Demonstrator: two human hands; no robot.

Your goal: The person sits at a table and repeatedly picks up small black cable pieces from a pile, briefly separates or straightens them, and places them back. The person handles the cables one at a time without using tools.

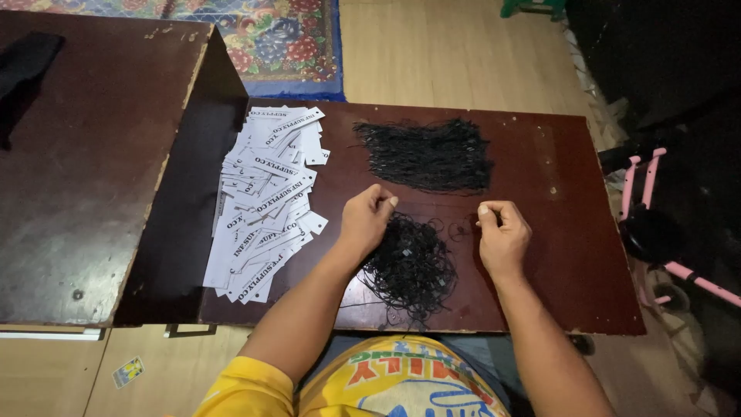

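Observation:
My left hand [365, 218] and my right hand [502, 234] hover over a low dark-brown table [571, 255], fingertips pinched together. A thin black string seems to run between them, but it is too fine to be sure. Below and between my hands lies a tangled heap of black strings [409, 266] with small tags in it. A neater bundle of black strings [426, 157] lies further back on the table. A spread pile of white printed paper tags [266, 201] covers the table's left part, just left of my left hand.
A taller dark wooden table [77, 170] stands to the left, a black cloth [27, 66] on its far corner. A patterned floral rug [255, 35] lies beyond. A pink-framed scooter [656, 232] rests at the right. A small card [127, 371] lies on the wooden floor.

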